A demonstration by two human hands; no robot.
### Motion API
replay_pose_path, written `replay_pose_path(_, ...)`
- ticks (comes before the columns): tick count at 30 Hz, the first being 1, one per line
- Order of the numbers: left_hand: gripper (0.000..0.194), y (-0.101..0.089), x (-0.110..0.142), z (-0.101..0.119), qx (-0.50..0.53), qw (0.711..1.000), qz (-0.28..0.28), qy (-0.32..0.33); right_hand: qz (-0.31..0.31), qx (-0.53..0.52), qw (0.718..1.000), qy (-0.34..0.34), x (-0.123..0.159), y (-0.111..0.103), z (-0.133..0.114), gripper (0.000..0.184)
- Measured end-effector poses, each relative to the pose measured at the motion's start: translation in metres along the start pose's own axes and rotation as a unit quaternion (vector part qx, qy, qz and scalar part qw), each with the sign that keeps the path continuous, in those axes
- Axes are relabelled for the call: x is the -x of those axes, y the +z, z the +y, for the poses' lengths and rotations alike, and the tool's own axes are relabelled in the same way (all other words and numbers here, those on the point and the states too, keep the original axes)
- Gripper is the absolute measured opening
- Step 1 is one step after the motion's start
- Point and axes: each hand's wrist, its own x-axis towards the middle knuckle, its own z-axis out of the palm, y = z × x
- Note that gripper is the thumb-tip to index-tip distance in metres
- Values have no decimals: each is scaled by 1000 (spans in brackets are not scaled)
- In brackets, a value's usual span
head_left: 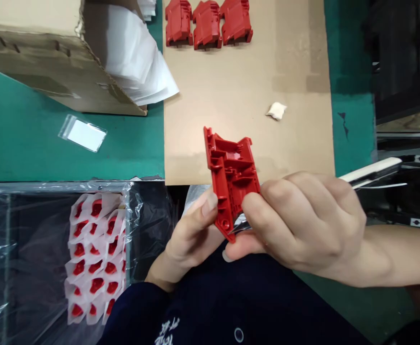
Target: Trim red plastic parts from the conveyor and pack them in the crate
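A red moulded plastic part with open compartments is held tilted in front of me, over the near edge of the cardboard sheet. My left hand is closed on its lower left side, the thumb pressed on the edge. My right hand is wrapped round a knife, whose white handle sticks out to the right beyond the fist. A thin metal blade shows at the part's lower corner, between right thumb and index finger. Those right fingers are also at the part's edge. The grip inside the fist is hidden.
Three similar red parts stand at the sheet's far edge. A small cream lump lies on the cardboard sheet. Left are a carton with white sleeves, a clear bag, and a plastic-lined crate holding several wrapped red pieces.
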Motion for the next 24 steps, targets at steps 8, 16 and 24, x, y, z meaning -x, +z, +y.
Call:
replay_pose_path(8,38,5,-1,2,46,995,-21,-83,-17,2,1000,0,-1,-2,3,27)
replay_pose_path(16,35,11,-3,7,33,995,-19,-90,-40,31,999,-13,2,-2,3,32)
replay_pose_path(24,36,5,1,-1,44,995,-2,-88,-36,56,998,-22,2,-4,6,34)
